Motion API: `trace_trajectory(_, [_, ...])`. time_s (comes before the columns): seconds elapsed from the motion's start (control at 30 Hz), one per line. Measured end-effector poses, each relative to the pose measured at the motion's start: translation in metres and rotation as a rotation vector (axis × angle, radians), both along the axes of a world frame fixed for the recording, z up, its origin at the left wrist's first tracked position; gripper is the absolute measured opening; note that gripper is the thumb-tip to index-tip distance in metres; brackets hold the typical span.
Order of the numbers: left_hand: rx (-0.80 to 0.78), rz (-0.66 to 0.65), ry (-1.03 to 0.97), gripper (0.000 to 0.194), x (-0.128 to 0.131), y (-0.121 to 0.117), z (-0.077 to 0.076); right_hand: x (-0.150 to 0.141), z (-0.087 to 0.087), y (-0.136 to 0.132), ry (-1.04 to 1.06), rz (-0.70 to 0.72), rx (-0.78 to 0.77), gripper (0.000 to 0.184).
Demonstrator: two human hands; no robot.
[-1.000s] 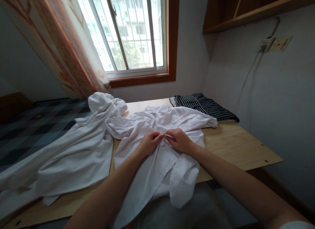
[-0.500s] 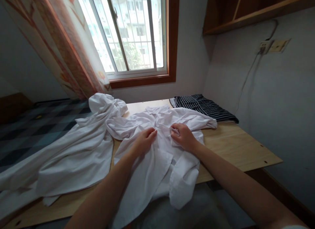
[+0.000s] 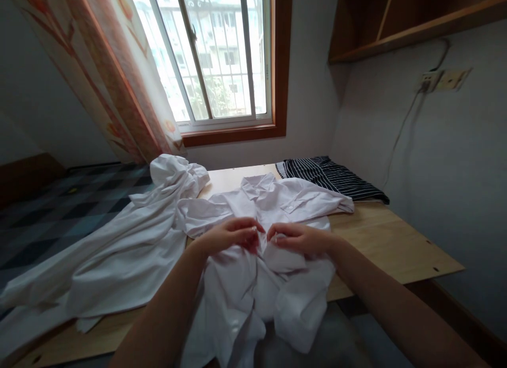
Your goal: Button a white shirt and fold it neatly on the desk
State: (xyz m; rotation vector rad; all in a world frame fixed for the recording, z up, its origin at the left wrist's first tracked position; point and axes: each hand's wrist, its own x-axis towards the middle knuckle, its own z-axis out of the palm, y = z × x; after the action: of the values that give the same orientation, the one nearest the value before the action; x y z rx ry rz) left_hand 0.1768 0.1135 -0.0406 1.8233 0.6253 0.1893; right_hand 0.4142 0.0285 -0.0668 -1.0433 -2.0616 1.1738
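Note:
A white collared shirt (image 3: 261, 199) lies spread on the wooden board, its collar toward the window and its lower part hanging over the near edge. My left hand (image 3: 241, 233) pinches the shirt's front near the middle, fingers bent. Close beside it, my right hand (image 3: 293, 237) grips the other side of the front, lifting a fold of cloth. The fingertips of both hands almost meet over the front opening. Some blur covers the left fingers. A pocket with a button shows on the upper right of the shirt.
Another white garment (image 3: 130, 257) lies bunched to the left, reaching over the dark checked bedding (image 3: 24, 225). Black striped cloth (image 3: 332, 178) rests at the board's far right. The wooden board (image 3: 388, 241) ends at a corner on the right. A cord (image 3: 400, 128) hangs along the wall.
Both hands have come closer together and slightly nearer to me, drawing the front edges of the shirt toward each other. The collar and pocket show more plainly. The view has shifted slightly.

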Motion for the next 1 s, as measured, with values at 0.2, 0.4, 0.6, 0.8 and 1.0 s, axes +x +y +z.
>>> trace_trajectory(0.2, [1.062,0.732,0.308,0.049,0.002,0.034,-0.03,0.025,0.013,0.021,-0.139,-0.111,0.14,0.04])
trace_trajectory(0.4, [0.906,0.756,0.835,0.083,-0.005,0.041,-0.048,0.099,0.001,0.062,-0.947,-1.062,0.201,0.059])
trace_trajectory(0.6, [1.045,0.685,0.773,0.049,-0.002,0.042,-0.048,0.116,-0.018,0.052,-1.025,-1.008,0.142,0.031])
trace_trajectory(0.8, [0.971,0.59,0.36,0.028,0.007,0.039,-0.051,0.055,-0.004,0.036,-0.419,-0.518,0.324,0.024])
trace_trajectory(1.0, [0.451,0.706,-0.152,0.048,0.034,0.016,-0.048,-0.048,-0.026,0.009,-0.148,-0.224,0.362,0.019])
